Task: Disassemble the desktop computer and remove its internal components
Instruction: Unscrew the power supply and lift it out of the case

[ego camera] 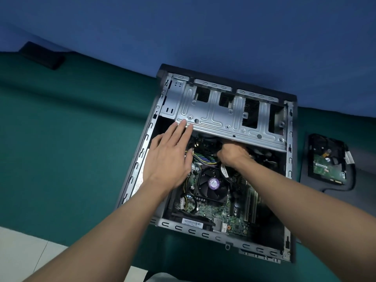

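One part is out so far, as far as I can see: the hard drive (325, 159) lies on a grey patch just right of the desktop computer (203, 233), w/ a black cable curling by it. Side panel's off too. Left to do, I reckon: mobo (205, 209), CPU fan (211, 183), cable bundle (203, 158) and drive cage (223, 115), all inside, so it's early-to-mid job.

The PC lies on its side on the green surface, centre-right, open face up, cage at the far end, mobo near.

My left hand (168, 155) lies flat, fingers straight, tips on the cage's near-left edge. My right hand (234, 154) is knuckles-up, fingers hidden under the cage among the cables; can't tell if they hold anything. The hands are apart, coloured wires between them.
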### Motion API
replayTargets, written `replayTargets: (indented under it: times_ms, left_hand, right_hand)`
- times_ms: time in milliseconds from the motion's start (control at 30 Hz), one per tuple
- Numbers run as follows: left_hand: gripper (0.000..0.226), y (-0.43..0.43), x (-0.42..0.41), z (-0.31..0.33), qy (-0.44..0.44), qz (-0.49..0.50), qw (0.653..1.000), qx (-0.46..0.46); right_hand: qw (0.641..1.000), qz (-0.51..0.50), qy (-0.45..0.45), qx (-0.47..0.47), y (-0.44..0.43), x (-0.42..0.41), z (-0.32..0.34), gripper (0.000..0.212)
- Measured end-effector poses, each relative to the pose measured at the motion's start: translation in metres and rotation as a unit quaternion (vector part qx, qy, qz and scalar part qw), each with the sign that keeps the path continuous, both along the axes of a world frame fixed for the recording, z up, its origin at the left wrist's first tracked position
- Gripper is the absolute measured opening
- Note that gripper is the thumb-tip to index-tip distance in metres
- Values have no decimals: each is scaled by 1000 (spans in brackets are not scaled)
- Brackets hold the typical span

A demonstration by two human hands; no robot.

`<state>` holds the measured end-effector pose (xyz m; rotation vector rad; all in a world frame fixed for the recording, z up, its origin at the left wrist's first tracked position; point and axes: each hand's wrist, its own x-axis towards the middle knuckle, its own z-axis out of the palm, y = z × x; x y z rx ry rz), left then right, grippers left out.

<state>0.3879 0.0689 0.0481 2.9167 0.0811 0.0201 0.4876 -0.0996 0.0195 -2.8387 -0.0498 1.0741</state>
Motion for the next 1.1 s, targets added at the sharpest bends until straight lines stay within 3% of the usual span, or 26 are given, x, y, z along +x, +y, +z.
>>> replayTargets:
  times_ms: [133,367,500,833,967,1100]
  left_hand:
    - [61,0,-1,-1,-5,2,1000,-2]
    - [61,0,-1,-1,-2,0,1000,-6]
    - [62,0,0,-1,0,0,1000,-6]
    - [61,0,1,-1,-7,-3,1000,-11]
    - [62,-1,2,-2,-4,-2,1000,-9]
    - [61,0,0,-2,-16,-1,1000,-8]
  right_hand:
    - [999,24,17,23,-7,10,-7,16]
    - [993,110,-8,31,-8,19,-15,30]
    - [986,147,-62,51,-7,21,-19,12]
    - [982,161,-94,34,-5,23,-23,38]
    - [983,167,-72,30,1,34,-18,38]
    - [978,169,-115,41,-8,19,-19,42]
